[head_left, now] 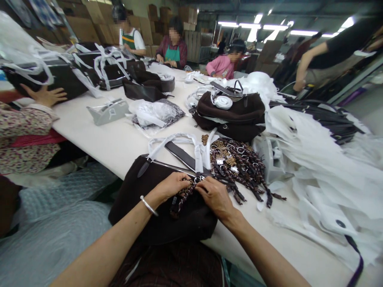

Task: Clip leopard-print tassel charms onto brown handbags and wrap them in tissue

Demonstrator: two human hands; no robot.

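A dark brown handbag (134,203) lies at the table's near edge, its handle (176,139) wrapped in white material. On the bag's top, by the zipper, my left hand (173,185) pinches a braided charm (181,199) with a leopard-patterned part. My right hand (214,195) is closed at the charm's metal ring (197,180), beside the bag's handle base; what exactly its fingertips grip is too small to tell. A pile of similar braided charms (236,159) lies just beyond my right hand.
Another brown bag (230,115) stands behind the charm pile. White wrapping sheets (323,159) cover the right side. A plastic-wrapped bundle (158,113) and a grey holder (109,111) lie farther back. A person's hand (44,95) touches a bag at left; several people are around the table.
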